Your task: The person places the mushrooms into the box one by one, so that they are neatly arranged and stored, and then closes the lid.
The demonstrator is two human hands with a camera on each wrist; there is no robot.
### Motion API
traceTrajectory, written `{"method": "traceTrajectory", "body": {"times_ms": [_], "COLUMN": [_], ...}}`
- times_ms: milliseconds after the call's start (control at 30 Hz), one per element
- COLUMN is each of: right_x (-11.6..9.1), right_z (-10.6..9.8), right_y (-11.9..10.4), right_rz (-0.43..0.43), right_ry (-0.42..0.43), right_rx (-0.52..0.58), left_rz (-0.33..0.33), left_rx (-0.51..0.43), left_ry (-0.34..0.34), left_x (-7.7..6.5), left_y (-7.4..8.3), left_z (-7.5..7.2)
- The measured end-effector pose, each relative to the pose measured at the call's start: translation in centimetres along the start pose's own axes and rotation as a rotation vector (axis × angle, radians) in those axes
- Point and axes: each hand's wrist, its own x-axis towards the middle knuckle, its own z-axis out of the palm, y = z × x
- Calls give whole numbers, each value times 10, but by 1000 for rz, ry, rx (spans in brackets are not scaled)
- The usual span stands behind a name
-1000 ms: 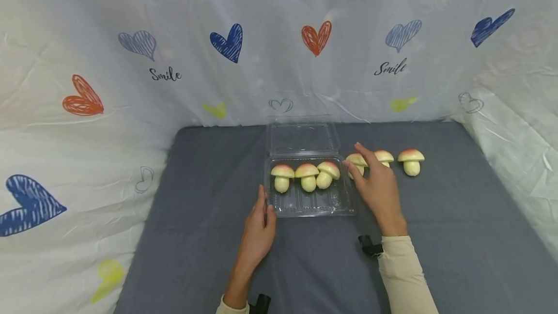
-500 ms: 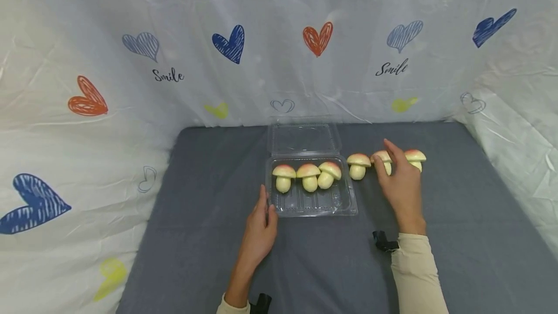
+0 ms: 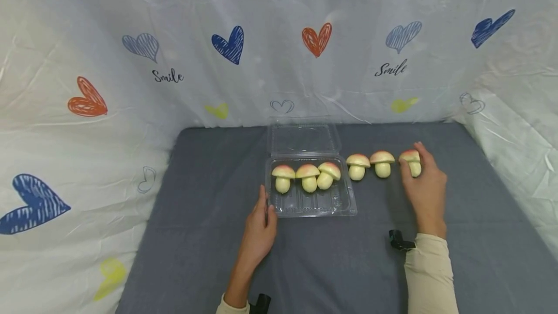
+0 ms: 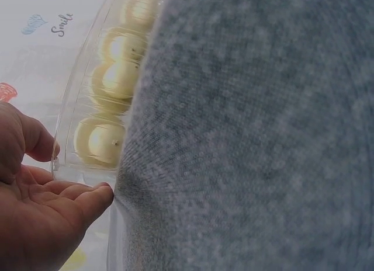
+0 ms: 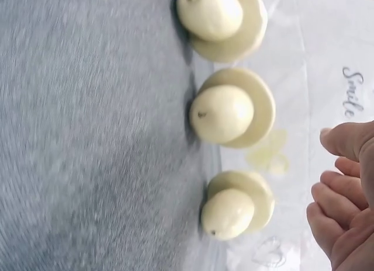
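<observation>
A clear hinged plastic box (image 3: 316, 207) lies with its lid back, holding three toy mushrooms (image 3: 283, 185) with red-tinged caps. My left hand (image 3: 258, 234) holds the box's left front edge; in the left wrist view the thumb (image 4: 42, 143) is at the rim and the fingertips are low by the cloth. On the cloth to the right stand three more mushrooms in a row: a left one (image 3: 357, 172), a middle one (image 3: 382, 169) and a right one (image 3: 415, 169). Over the right one my right hand (image 3: 425, 193) hovers, fingers loosely spread, apart from the mushrooms in the right wrist view.
A grey cloth (image 3: 200, 236) covers the table. Behind it hangs a white curtain (image 3: 270, 76) printed with hearts and "Smile". The box's raised lid (image 3: 302, 138) leans back toward that curtain.
My right hand has moved rightward along the row, from the left mushroom past the middle one to the right one. The mushrooms, the box and my left hand have stayed in place.
</observation>
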Motion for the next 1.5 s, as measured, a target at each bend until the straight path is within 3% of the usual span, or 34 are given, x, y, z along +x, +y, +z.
{"method": "traceTrajectory", "body": {"times_ms": [533, 900, 1233, 1500], "right_x": [-1, 4, 9, 14], "right_z": [-8, -11, -13, -13], "right_y": [19, 35, 41, 48], "right_rz": [80, 104, 75, 33], "right_ry": [-66, -196, -337, -382], "right_rx": [-16, -80, -104, -93], "left_rz": [-4, -8, -33, -34], "left_rx": [-6, 17, 31, 40], "left_ry": [-7, -8, -8, -6], "left_x": [-1, 0, -1, 0], "left_y": [0, 0, 0, 0], "left_z": [-1, -1, -2, 0]}}
